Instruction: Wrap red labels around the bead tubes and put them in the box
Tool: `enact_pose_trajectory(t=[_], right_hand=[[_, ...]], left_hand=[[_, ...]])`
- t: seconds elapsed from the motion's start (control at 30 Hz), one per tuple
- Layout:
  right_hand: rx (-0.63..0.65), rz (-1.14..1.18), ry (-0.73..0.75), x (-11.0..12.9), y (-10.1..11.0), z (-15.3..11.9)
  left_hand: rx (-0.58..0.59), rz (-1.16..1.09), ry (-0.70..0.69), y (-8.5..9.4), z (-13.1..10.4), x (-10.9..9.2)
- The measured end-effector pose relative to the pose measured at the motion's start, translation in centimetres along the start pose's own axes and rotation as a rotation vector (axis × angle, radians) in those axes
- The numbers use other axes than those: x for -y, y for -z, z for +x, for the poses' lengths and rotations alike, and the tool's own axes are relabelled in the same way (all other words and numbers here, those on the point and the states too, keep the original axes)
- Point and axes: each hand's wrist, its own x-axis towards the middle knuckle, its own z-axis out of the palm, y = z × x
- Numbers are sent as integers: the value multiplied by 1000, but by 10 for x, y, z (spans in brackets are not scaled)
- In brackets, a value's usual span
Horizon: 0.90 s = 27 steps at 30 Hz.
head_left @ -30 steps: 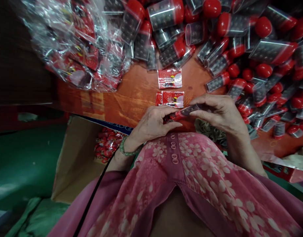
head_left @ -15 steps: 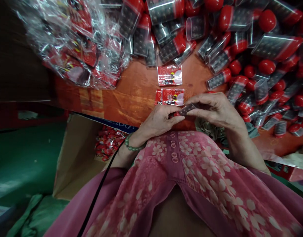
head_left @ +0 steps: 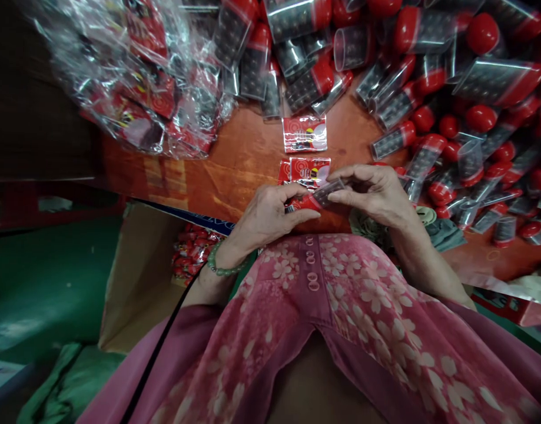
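Observation:
Between my two hands, over the table's near edge, is a small clear tube with a red end (head_left: 327, 193). My right hand (head_left: 371, 188) pinches its clear part between thumb and fingers. The thumb and fingers of my left hand (head_left: 274, 213) close around its red end, where a dark striped patch shows. Whether that red part is a cap or a printed wrapper, I cannot make out. Just beyond lies a red printed packet (head_left: 308, 169), overlapping a second one. Another red packet (head_left: 304, 134) lies flat farther off.
Clear tubes with red caps (head_left: 433, 144) heap across the back and right of the orange table (head_left: 239, 150). Shiny plastic bags (head_left: 164, 88) with red prints sit at back left. Below left, a cardboard box (head_left: 129, 282) contains small red pieces (head_left: 193, 253). A grey-green cloth (head_left: 444, 234) lies right.
My left hand has drawn back to the left and its fingers have spread a little. More of the tube's red end now shows. My right hand has barely moved.

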Motion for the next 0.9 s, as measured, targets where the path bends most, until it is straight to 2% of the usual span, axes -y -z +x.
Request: enact_pose_trajectory(t=[0.2, 0.47, 0.63, 0.77, 0.83, 0.9], right_hand=[[18, 47, 7, 4, -5, -1], [0, 149, -81, -5, -3, -1], [5, 29, 8, 2, -4, 0], [2, -101, 138, 5, -3, -2], [-17, -98, 142, 3, -3, -3], [-26, -42, 78, -1, -3, -4]], left_hand=[[55, -85, 17, -6, 2, 12], [206, -21, -47, 5, 7, 1], [19, 155, -147, 11, 3, 0], [-27, 212, -180, 6, 3, 0], [-50, 217, -210, 2, 5, -1], [-64, 252, -223, -1, 7, -3]])
